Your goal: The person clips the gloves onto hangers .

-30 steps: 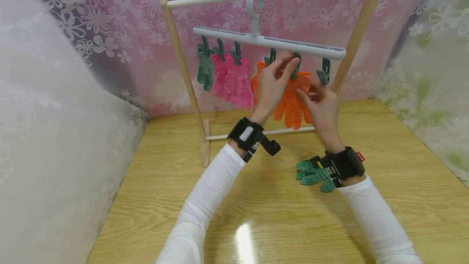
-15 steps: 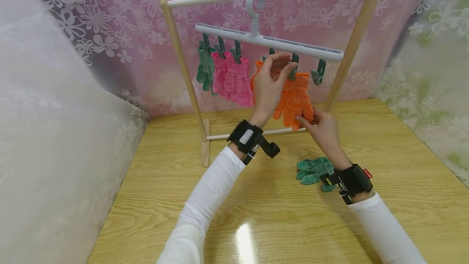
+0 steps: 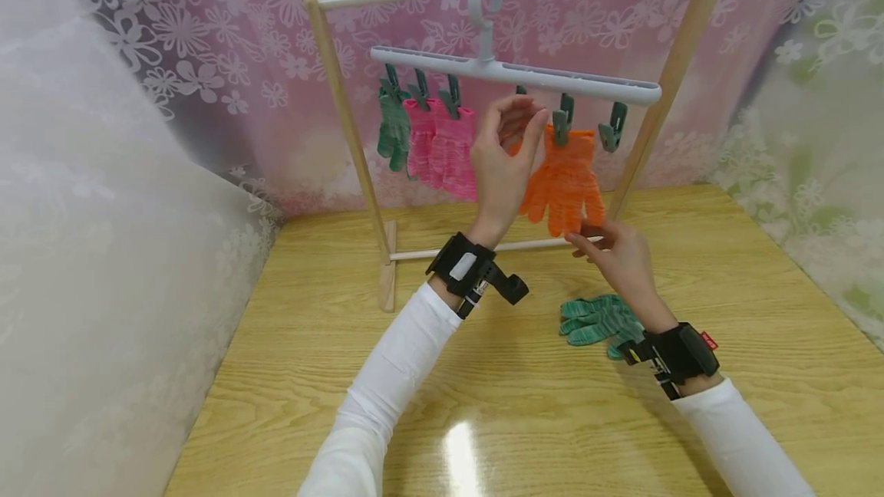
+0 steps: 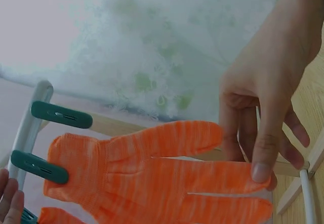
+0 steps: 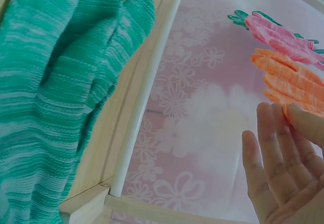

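Observation:
An orange knit glove (image 3: 568, 175) hangs fingers down from a green clip (image 3: 562, 129) on the grey hanger (image 3: 580, 85). My right hand (image 3: 623, 253) pinches one of its fingertips between thumb and forefinger, as the left wrist view shows with the glove (image 4: 152, 173). To the left of that clip, my left hand (image 3: 503, 175) is raised with loosely bent fingers and holds nothing. Behind it a second orange glove is mostly hidden. A bare green clip (image 3: 612, 129) dangles at the hanger's right end.
Two pink gloves (image 3: 452, 150) and a green glove (image 3: 394, 129) hang from clips on the left. A wooden rack (image 3: 331, 83) carries the hanger. On the table (image 3: 311, 374), another green glove (image 3: 597, 319) lies beneath my right forearm.
My right hand has slid from the orange glove's cuff side down to its fingertips. My left hand has drawn away from the clip, staying near the hanger. The hanger sways slightly.

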`<state>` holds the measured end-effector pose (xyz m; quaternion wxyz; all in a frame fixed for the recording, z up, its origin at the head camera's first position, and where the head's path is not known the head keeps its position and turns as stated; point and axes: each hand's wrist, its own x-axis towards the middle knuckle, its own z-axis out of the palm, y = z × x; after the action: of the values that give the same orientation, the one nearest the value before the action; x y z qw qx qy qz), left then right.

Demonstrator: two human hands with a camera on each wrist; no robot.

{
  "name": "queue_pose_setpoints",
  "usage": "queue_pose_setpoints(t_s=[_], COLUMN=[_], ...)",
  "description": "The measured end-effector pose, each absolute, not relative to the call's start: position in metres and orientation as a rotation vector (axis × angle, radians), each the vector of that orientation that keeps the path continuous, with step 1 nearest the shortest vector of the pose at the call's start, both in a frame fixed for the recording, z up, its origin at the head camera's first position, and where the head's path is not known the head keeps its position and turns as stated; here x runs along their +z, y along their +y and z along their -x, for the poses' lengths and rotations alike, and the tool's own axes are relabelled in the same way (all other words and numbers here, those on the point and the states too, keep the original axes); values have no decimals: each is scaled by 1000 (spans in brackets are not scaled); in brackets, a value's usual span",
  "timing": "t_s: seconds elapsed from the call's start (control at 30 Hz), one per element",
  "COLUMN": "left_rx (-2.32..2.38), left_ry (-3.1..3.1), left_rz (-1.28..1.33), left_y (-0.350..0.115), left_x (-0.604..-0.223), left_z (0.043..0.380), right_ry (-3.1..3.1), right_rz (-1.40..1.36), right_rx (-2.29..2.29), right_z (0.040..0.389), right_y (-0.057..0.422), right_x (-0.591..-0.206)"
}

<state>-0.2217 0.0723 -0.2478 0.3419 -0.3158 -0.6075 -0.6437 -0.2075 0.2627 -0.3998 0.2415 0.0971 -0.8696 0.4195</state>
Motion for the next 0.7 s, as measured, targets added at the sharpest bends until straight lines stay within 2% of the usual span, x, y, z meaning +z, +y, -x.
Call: queue_pose_setpoints(t_s=[0.2, 0.53, 0.7], left_rx=[-1669, -1317, -1407], left_ry=[-1567, -2064, -2074], left_rz=[912, 921, 928], left_y=[77, 107, 111], left_x=[-236, -249, -251], left_z=[208, 221, 221], right_ry=[-2352, -2321, -2380], right_rz=[-300, -357, -335], right_rx=[1163, 1150, 1122], right_z=[207, 206, 199], right_y=[263, 260, 270], right_x=[-403, -411, -411])
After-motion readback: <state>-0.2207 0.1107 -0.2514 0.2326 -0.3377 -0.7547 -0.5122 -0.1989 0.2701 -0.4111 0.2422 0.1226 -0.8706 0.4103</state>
